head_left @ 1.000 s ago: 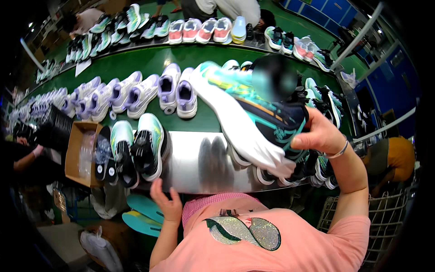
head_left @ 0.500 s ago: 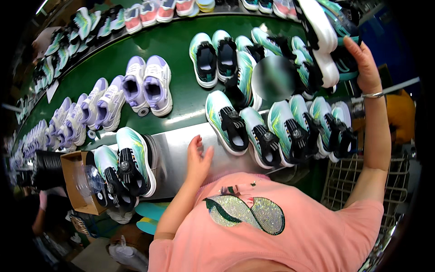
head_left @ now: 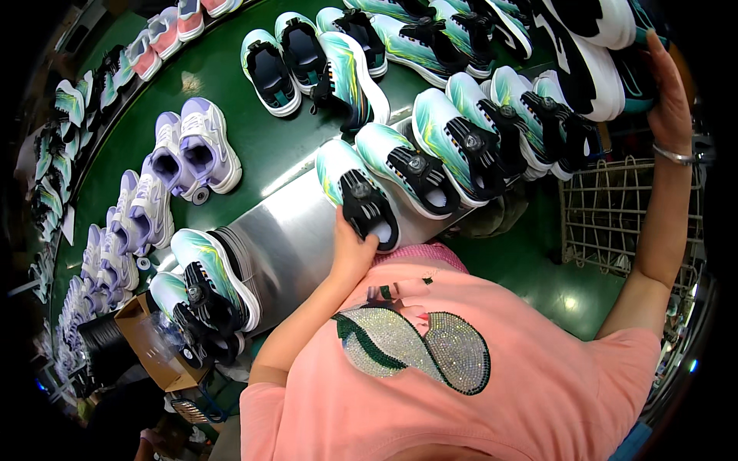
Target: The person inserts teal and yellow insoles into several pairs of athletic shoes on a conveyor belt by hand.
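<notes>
My left hand (head_left: 352,250) is at the heel of a teal-and-white sneaker (head_left: 358,192) with black collar and round dial, thumb and fingers closed about its heel. This sneaker is the nearest of a row on the metal ledge; beside it stand another teal sneaker (head_left: 407,170) and several more. At the far right my raised right hand (head_left: 670,100) is closed at the heel end of a pair of black sneakers (head_left: 588,77) with thick white soles and teal trim, tilted on their sides. The edge of the view cuts off part of this pair, and some right fingers are hidden.
Lilac-and-white sneakers (head_left: 206,146) line the green belt (head_left: 254,154) to the left. More teal sneakers (head_left: 296,58) stand farther back. At the ledge's left end, a teal pair (head_left: 211,276) sits by an open cardboard box (head_left: 157,346). A wire basket (head_left: 615,207) stands at right.
My left hand has gone from above the bare metal ledge to the nearest teal sneaker's heel. My right hand stays with the black pair. The whole view has turned.
</notes>
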